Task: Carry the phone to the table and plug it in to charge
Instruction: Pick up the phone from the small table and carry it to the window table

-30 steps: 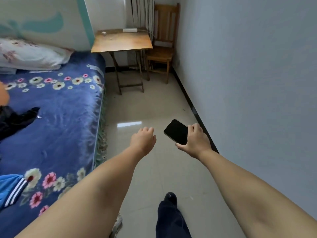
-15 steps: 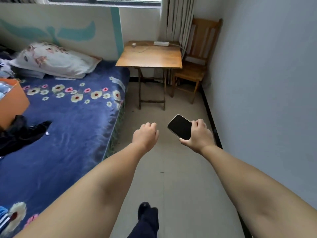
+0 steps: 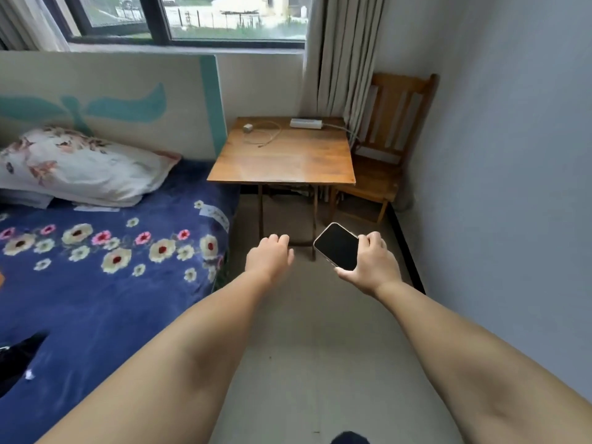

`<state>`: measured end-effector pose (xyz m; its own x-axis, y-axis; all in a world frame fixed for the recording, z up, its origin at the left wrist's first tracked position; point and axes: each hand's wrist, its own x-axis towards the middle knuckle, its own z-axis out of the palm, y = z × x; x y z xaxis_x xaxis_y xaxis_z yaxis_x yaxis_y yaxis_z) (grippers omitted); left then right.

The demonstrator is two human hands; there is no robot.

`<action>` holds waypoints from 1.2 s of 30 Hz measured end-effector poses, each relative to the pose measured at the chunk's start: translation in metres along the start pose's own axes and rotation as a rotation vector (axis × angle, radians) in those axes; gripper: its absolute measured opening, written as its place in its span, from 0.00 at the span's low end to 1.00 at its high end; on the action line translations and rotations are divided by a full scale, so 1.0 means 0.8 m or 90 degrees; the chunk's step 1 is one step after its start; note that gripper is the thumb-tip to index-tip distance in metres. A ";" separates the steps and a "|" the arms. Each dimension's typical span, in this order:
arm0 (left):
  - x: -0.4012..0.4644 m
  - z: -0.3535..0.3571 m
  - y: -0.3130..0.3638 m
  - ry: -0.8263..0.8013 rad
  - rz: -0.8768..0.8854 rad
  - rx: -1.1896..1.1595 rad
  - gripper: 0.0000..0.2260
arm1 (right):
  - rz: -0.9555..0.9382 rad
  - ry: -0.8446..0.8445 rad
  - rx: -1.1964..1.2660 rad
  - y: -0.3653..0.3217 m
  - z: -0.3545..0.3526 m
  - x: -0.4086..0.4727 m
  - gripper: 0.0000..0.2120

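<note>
Right hand (image 3: 368, 264) grips a slim, round-cornered phone (image 3: 338, 246), glossy black screen up; left hand (image 3: 267, 256) loosely curled, empty; square varnished wooden table (image 3: 282, 161) ahead.

Floral bed (image 3: 105, 283) left; wooden chair (image 3: 384, 155) cornered; window (image 3: 192, 20) shows seemingly overcast daylight.

Phone (image 3: 337, 247) in right hand (image 3: 368, 267), table (image 3: 282, 161) ahead
</note>
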<state>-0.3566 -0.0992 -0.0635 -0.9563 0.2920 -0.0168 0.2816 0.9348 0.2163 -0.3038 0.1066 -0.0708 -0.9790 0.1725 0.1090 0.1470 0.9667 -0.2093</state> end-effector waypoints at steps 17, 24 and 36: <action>0.466 -0.007 -0.062 0.046 -0.093 -0.048 0.17 | -0.065 -0.059 -0.019 0.029 0.049 0.531 0.35; 0.657 0.006 -0.155 0.013 -0.138 -0.021 0.15 | -0.118 -0.092 -0.026 -0.023 0.120 0.718 0.34; 0.971 0.011 -0.229 -0.072 -0.052 0.009 0.13 | 0.074 -0.129 0.028 -0.037 0.190 0.974 0.35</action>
<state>-1.1507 -0.0417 -0.1249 -0.9613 0.2354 -0.1434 0.2055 0.9588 0.1962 -1.0926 0.1833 -0.1271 -0.9647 0.2372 -0.1146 0.2592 0.9325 -0.2516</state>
